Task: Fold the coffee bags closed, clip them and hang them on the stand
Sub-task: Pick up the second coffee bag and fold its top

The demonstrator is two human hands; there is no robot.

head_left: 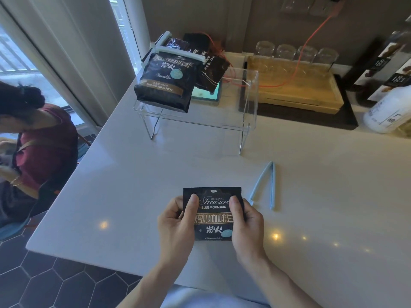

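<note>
A black coffee bag (213,212) with gold and white lettering stands near the front edge of the white counter. My left hand (178,221) grips its left side and my right hand (245,221) its right side, thumbs on the front face. A light blue clip (265,185) lies spread apart on the counter just right of the bag. At the back, a clear acrylic stand (249,103) holds a larger black coffee bag (165,83) closed with a white clip (180,52); a second dark bag (211,70) hangs behind it.
A wooden tray (295,94) with several upturned glasses sits at the back right on a dark mat. A white bottle (387,112) stands at the far right. An orange cable (311,38) runs down the wall. A seated person in red (40,138) is left of the counter.
</note>
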